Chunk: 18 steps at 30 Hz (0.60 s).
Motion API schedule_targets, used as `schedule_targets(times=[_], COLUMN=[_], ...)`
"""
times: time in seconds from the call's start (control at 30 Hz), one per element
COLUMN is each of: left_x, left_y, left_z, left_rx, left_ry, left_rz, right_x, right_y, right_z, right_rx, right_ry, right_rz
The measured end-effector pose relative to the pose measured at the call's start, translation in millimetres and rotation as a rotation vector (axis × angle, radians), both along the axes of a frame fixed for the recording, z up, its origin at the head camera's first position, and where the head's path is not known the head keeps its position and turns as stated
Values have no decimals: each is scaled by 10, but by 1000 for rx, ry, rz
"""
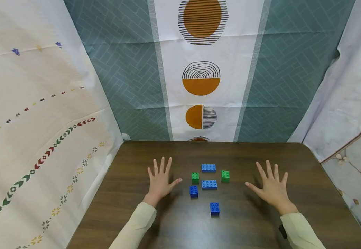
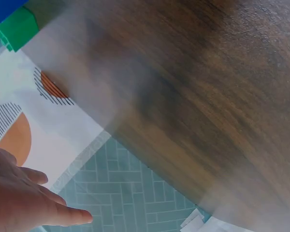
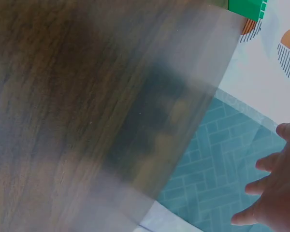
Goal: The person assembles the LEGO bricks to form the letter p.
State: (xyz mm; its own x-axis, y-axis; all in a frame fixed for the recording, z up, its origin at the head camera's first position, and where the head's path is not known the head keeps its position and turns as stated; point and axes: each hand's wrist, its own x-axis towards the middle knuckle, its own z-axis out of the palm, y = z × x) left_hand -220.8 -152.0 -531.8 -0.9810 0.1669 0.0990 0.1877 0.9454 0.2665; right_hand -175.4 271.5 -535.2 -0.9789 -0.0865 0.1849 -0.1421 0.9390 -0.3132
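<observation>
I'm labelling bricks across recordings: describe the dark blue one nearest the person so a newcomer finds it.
On the brown table, look between the person's left hand and right hand, then nearer the person. There sits the dark blue four-stud brick. Unlike its matching dark blue neighbour, which sits just in front of a green brick, it stands alone, closest to the person.

Table (image 1: pixel 180 224): dark wood, gleaming near
Far cloth (image 1: pixel 202 52): teal, white down the centre
Left cloth (image 1: pixel 40 103): cream, patterned
Right cloth (image 1: pixel 351 97): white, sprigged
</observation>
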Motion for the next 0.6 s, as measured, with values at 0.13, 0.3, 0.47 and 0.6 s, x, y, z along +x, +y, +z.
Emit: schedule_targets(times=[0.13, 0.3, 0.47, 0.6], left_x=[15, 34, 40, 46], left_y=[20, 41, 51, 71], left_z=[26, 47, 50, 61], left_rx=[10, 24, 35, 60], left_ry=[32, 33, 36, 59], left_rz=[-10, -31, -45, -65], right_x=[-6, -7, -8, -4], right_y=[-7, -27, -67, -114], right_z=[15, 37, 78, 103], right_rx=[-3, -23, -58, -79], right_ry=[12, 46, 81, 96], right_rz=[1, 10, 30, 52])
